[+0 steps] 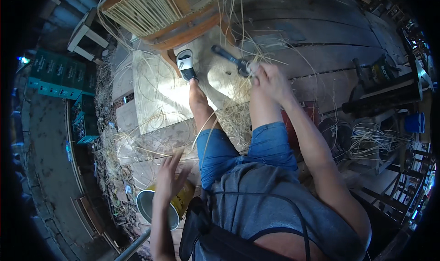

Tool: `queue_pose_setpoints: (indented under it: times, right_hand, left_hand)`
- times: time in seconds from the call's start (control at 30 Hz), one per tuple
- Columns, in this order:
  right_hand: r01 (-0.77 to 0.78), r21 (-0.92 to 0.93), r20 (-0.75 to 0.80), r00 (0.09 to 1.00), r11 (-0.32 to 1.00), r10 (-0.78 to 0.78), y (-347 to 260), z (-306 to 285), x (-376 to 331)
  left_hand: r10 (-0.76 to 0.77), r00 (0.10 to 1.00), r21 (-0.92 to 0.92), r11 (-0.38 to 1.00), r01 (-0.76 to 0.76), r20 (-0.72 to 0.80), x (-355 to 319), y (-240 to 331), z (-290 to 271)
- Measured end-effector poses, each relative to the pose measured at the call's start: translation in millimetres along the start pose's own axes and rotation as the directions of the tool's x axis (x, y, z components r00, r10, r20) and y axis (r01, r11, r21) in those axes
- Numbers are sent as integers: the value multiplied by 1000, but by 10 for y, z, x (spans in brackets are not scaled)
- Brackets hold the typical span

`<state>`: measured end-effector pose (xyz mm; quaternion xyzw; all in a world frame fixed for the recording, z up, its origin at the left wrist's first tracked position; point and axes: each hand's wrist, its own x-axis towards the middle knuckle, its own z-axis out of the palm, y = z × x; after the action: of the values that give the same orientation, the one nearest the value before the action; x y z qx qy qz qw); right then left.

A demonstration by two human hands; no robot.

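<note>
My right hand [271, 81] is closed above my right knee. Its fingers grip the pale, blurred end of a dark, long tool [228, 57] whose exact kind I cannot make out. My left hand [170, 177] is raised with its fingers apart, smeared by motion and holding nothing. Below it a yellow bucket [185, 198] lies tipped, its pale mouth toward the left. Ahead of my feet stands a wooden chair [195, 30] with pale cane strands [145, 14] strung across its frame. Loose strands hang down from its right side.
Shavings and cane scraps [233, 119] litter the boards between my legs. A pale sheet [153, 84] lies under my left foot. Green crates [59, 73] stand at the left. A cane bundle [376, 139] and a blue cup-like container [415, 122] are at the right.
</note>
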<state>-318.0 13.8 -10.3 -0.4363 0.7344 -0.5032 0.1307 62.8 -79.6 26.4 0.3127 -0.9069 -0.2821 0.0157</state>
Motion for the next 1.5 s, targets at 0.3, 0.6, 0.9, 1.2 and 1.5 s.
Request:
queue_pose_setpoints:
  times: [0.3, 0.6, 0.9, 1.2, 1.5]
  right_hand:
    - [-69, 126, 57, 996, 990, 62, -302, 386, -634]
    - [-64, 102, 76, 996, 993, 57, -171, 309, -841]
    - [-8, -52, 82, 997, 999, 12, 10, 447, -797]
    - [-204, 208, -232, 940, 957, 251, 416, -224, 47]
    - [1, -119, -36, 999, 993, -5, -223, 14, -315]
  left_hand:
    - [57, 997, -677, 736, -13, 43, 1385, 827, 636]
    - [-52, 987, -657, 741, 140, 151, 1265, 938, 515]
    - [161, 987, -368, 917, -151, -4, 1047, 938, 549]
    - [163, 986, -322, 933, -161, -22, 99, 686, 85]
    - [160, 986, -200, 969, -147, 50, 634, 369, 269]
